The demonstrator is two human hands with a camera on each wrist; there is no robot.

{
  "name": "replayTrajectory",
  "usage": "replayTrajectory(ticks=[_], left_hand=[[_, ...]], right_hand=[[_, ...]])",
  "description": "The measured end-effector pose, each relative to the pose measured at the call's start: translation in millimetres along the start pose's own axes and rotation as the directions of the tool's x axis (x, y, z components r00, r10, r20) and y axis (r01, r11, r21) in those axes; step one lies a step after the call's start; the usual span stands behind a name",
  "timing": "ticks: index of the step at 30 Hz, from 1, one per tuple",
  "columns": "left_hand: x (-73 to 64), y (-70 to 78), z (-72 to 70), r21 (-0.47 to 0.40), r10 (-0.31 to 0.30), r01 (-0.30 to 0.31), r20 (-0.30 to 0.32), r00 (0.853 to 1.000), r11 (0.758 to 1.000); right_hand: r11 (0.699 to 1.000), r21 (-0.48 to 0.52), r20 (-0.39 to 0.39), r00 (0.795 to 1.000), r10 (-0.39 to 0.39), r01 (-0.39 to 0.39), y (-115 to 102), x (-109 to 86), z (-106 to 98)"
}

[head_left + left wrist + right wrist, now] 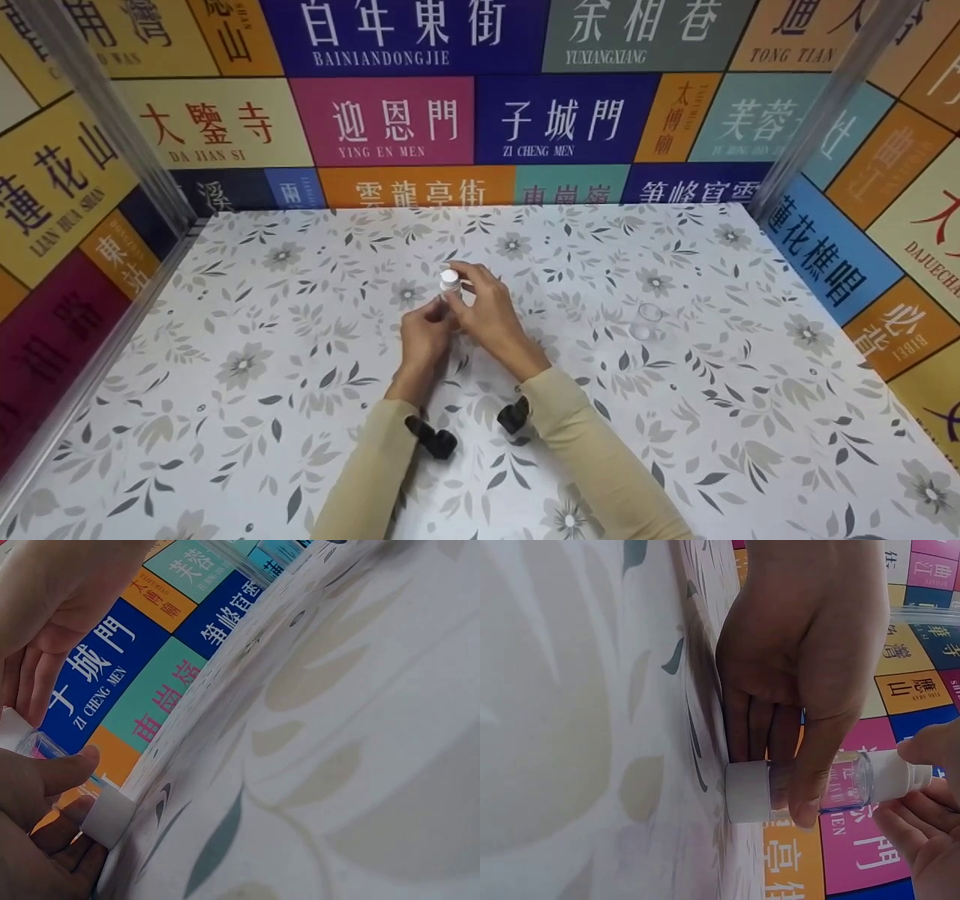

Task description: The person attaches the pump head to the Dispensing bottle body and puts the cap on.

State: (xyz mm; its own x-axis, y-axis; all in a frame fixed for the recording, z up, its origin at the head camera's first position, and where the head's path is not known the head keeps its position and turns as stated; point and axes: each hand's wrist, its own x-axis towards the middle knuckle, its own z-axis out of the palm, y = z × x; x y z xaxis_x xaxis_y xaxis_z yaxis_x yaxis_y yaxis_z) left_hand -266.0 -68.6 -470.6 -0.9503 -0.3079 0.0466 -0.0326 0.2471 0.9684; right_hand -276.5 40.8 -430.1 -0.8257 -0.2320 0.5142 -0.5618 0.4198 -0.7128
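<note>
A small clear pump bottle (450,279) with a white top stands upright at the middle of the table, between the two hands. Its white base (748,791) is right at the tabletop. My left hand (424,334) grips the clear body (847,784) low down, thumb on one side and fingers curled behind it. Higher up, my right hand (484,307) has thumb and fingers around the white top (892,774). In the left wrist view the right hand hangs above the left one, and the white base (109,816) shows below the left fingers.
A clear, see-through cap (645,321) lies on the table to the right of the hands. The tabletop (300,420) has a leaf-and-flower print. Panels with large lettering (397,120) stand behind it and along both sides.
</note>
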Motion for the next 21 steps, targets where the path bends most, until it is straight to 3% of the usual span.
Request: replayTrajectory(ticks=[3, 10, 21], left_hand=[[0.0, 0.1, 0.2, -0.005, 0.011, -0.011, -0.007, 1.0, 1.0], [0.4, 1.4, 0.6, -0.011, -0.036, 0.036, 0.0, 0.999, 0.999], [0.4, 0.7, 0.7, 0.001, -0.01, 0.01, -0.013, 1.0, 1.0]], right_hand=[[1.0, -0.008, -0.001, 1.0, -0.002, 0.002, -0.1, -0.2, -0.3], [1.0, -0.006, -0.012, 1.0, -0.015, 0.015, 1.1, -1.1, -0.7], [0.999, 0.007, -0.011, 0.999, -0.038, 0.038, 1.5, -0.6, 0.3]])
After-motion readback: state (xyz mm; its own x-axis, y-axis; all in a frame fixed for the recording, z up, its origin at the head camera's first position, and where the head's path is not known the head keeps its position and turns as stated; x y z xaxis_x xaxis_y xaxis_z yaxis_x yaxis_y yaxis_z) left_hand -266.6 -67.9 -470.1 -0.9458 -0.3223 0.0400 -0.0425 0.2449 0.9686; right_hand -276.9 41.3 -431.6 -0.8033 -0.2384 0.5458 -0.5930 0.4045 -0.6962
